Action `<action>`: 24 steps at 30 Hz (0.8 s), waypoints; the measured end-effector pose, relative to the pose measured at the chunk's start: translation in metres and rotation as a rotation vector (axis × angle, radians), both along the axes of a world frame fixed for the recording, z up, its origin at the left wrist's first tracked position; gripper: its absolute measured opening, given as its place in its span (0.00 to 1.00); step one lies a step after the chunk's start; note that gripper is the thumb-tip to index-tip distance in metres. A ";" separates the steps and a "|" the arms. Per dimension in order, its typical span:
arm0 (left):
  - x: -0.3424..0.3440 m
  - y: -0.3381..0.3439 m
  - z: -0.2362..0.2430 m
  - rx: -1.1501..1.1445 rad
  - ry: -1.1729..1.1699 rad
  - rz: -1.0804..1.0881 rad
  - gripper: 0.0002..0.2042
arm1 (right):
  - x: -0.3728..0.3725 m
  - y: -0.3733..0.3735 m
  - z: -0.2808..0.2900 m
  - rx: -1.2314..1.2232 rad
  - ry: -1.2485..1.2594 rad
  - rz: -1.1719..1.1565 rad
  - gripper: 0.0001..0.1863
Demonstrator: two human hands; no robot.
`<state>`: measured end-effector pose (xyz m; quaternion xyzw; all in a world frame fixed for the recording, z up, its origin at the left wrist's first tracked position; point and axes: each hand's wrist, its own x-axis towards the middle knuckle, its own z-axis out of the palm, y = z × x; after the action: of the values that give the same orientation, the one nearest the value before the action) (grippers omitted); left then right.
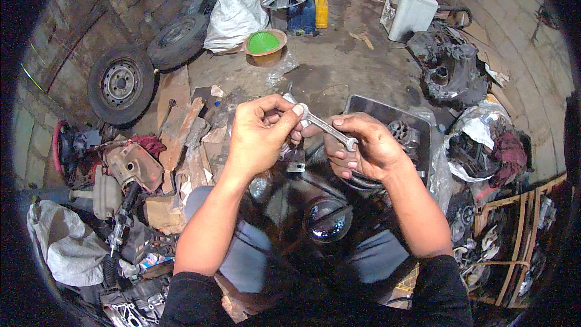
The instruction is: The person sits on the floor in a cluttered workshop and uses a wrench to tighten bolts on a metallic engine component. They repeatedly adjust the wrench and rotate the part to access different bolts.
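A silver combination wrench slants between my two hands, above a large glossy black part between my knees. My left hand pinches the upper end of the wrench between thumb and fingers. Around its lower, open-jawed end, my right hand is closed with the thumb on top. Under my left fingers a flat metal piece with holes shows in part; I cannot tell what it belongs to. A round, shiny dark dome sits on the black part.
A dark tray with metal parts lies beyond my right hand. Wheels, cardboard and car parts crowd the left. A gearbox-like casing and a white cool box stand right. Ahead are a green-lined bowl and a white sack.
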<state>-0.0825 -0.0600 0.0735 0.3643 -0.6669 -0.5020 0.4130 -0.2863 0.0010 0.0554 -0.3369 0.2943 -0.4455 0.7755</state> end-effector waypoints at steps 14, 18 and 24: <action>0.039 -0.025 -0.015 -0.622 -0.062 0.317 0.07 | 0.012 -0.009 -0.027 -0.213 0.561 -0.773 0.12; 0.038 -0.042 -0.030 -0.665 -0.149 0.163 0.11 | 0.013 -0.004 -0.042 -0.137 0.318 -0.858 0.12; 0.035 -0.063 -0.059 -0.710 -0.309 0.020 0.09 | 0.052 0.015 -0.072 -0.036 0.110 -0.941 0.12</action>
<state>-0.0479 -0.1231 0.0141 0.2766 -0.8500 -0.1747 0.4129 -0.2340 0.0164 -0.0164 -0.2035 0.4477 -0.7350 0.4668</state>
